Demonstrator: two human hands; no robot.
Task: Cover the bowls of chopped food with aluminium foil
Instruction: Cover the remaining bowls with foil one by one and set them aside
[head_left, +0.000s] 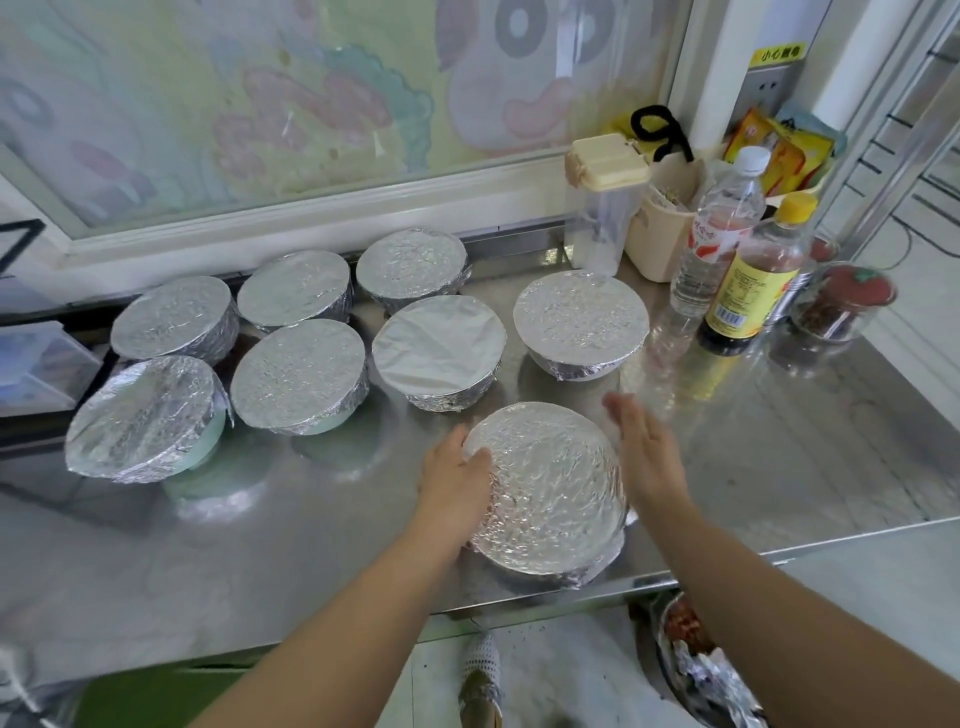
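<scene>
A foil-covered bowl (550, 493) stands near the front edge of the steel counter (779, 447). My left hand (454, 475) curls round its left rim, thumb on the foil top. My right hand (644, 452) is beside the bowl's right side with straight fingers, blurred; I cannot tell whether it touches the foil. Behind stand several more foil-covered bowls: one at back right (581, 317), one in the middle with smoother foil (439, 345), others to the left (298, 371), (140, 415). All food is hidden under foil.
Bottles (748, 275), (714, 234), a clear container with a cream lid (602, 208) and a jar with a red top (844, 304) crowd the back right corner. A basin with crumpled foil (701, 670) sits on the floor below the counter edge. My shoe (480, 680) shows below.
</scene>
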